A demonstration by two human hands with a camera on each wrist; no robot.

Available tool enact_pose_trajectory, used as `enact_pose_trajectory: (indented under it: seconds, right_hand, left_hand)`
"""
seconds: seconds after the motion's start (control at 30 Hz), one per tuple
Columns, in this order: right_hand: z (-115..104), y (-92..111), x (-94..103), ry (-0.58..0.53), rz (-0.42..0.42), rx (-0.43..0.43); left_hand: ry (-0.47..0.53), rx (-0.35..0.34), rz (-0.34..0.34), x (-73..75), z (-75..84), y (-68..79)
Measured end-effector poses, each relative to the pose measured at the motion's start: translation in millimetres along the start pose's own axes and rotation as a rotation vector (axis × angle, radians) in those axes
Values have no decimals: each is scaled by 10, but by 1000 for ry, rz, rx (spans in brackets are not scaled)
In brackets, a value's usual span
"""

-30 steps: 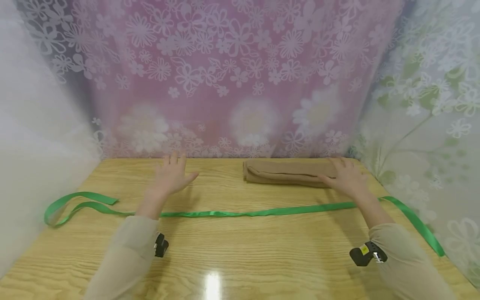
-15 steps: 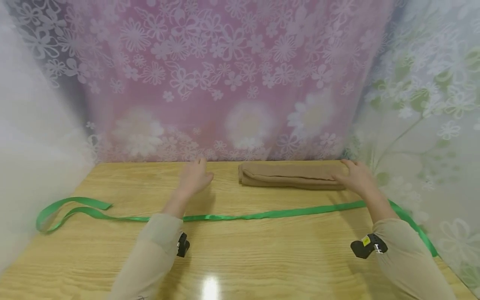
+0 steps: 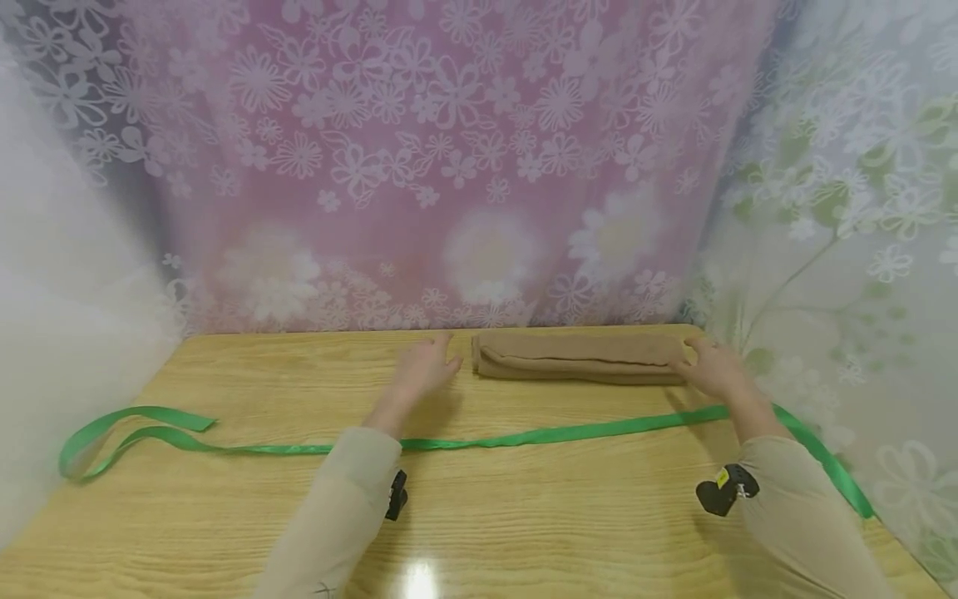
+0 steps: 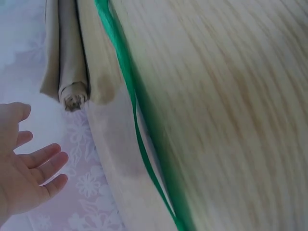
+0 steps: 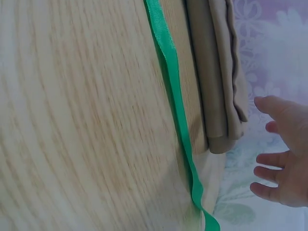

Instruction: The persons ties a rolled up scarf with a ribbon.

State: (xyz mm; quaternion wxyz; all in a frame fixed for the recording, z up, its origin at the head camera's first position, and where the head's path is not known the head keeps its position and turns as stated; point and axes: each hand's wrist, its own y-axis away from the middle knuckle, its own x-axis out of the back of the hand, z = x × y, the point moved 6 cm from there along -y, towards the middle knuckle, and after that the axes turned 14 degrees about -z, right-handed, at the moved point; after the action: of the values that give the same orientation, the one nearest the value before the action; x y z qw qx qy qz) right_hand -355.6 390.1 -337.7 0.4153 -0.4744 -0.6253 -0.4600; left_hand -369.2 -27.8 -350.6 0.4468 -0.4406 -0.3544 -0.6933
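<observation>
A rolled brown cloth (image 3: 576, 356) lies along the back edge of the table, right of centre. Just off its left end is my left hand (image 3: 421, 368), fingers extended and holding nothing. My right hand (image 3: 714, 370) is at the cloth's right end with its fingers spread; in the right wrist view a gap shows between the fingers (image 5: 269, 175) and the cloth (image 5: 214, 77). The left wrist view shows the cloth's coiled end (image 4: 73, 96) apart from the left hand (image 4: 31, 168). A green ribbon (image 3: 554, 434) stretches across the table beneath both forearms.
The wooden table (image 3: 524, 524) fills the lower view. A pink flowered curtain (image 3: 464, 166) hangs behind it, with pale sheeting at the left (image 3: 75, 316) and a flowered sheet at the right (image 3: 846, 291). The ribbon loops back at its left end (image 3: 135, 416).
My left hand has moved right, towards the cloth's left end. My right hand has shifted slightly right, from over the cloth to its right end. Cloth and ribbon lie as before.
</observation>
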Motion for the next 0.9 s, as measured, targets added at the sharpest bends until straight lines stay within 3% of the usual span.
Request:
enact_pose_trajectory:
  seconds: [0.2, 0.4, 0.8, 0.9]
  right_hand:
    - [-59, -84, -12, 32, -14, -27]
    - [-90, -169, -42, 36, -72, -61]
    - [-91, -209, -172, -85, -166, -20]
    - [-74, -211, -201, -101, -171, -27]
  left_hand:
    - [0, 52, -28, -68, 94, -90]
    - [41, 50, -79, -130, 197, -166]
    - [141, 25, -98, -202, 370, -276]
    - [110, 49, -107, -251, 378, -307]
